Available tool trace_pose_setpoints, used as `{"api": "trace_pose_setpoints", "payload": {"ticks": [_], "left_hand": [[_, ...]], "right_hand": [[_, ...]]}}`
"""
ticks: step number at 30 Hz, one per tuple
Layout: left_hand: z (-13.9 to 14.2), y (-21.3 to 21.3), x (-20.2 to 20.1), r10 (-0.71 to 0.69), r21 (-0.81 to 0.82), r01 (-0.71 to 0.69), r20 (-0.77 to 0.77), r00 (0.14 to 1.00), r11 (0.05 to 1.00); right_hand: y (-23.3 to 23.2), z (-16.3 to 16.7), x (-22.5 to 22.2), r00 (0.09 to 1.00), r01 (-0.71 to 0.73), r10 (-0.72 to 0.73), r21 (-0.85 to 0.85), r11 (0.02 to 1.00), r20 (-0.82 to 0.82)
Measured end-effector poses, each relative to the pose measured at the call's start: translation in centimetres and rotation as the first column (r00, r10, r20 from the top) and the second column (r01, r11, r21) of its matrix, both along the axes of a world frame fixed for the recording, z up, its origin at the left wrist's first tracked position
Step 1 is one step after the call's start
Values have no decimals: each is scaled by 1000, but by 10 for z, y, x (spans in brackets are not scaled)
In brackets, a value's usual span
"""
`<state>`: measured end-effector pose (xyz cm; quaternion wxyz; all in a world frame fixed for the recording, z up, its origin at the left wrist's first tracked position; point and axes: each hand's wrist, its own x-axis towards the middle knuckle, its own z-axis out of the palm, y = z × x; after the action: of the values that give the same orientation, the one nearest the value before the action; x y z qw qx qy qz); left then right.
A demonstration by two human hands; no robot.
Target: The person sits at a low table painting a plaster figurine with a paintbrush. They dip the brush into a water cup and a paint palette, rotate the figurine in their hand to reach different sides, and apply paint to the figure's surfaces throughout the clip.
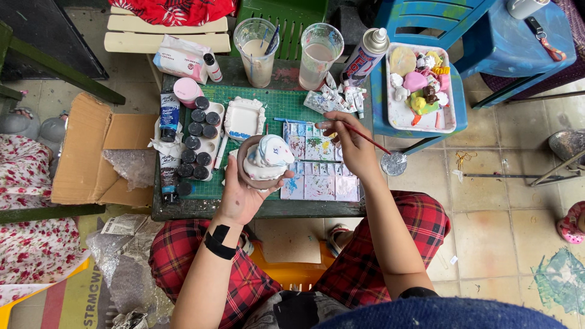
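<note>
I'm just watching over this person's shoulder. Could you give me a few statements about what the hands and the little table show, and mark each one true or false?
1. The left hand holds a white figurine from below. True.
2. The right hand holds a pair of scissors. False: it holds a thin red-handled paintbrush.
3. A paint palette with many smeared wells lies under the right hand. True.
4. Both plastic cups on the table are empty. False: each holds cloudy liquid.
5. The small dark-capped paint jars stand to the right of the palette. False: they stand to its left.
</note>
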<state>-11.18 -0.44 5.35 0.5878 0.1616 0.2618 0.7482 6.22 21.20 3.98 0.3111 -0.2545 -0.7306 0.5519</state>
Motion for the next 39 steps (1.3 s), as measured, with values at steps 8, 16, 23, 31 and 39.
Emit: {"api": "trace_pose_setpoints", "payload": {"ticks": [8, 16, 23, 31, 39], "left_hand": [[-8, -3, -15, -114, -237, 83, -122, 986, 968], [-27, -1, -14, -50, -304, -6, -174, 984, 953], [-26, 5, -11, 124, -137, -235, -550, 826, 962], [14, -3, 1, 162, 4, -329, -876, 455, 944], [44, -6, 7, 182, 135, -265, -970, 163, 955]], "right_hand": [[38, -84, -22, 947, 163, -245, 347, 924, 207], [32, -128, -40, 913, 104, -254, 420, 902, 319], [34, -120, -40, 898, 62, -248, 454, 889, 364], [14, -74, -39, 925, 76, -274, 577, 813, 264], [-17, 22, 32, 938, -32, -39, -197, 980, -346]]}}
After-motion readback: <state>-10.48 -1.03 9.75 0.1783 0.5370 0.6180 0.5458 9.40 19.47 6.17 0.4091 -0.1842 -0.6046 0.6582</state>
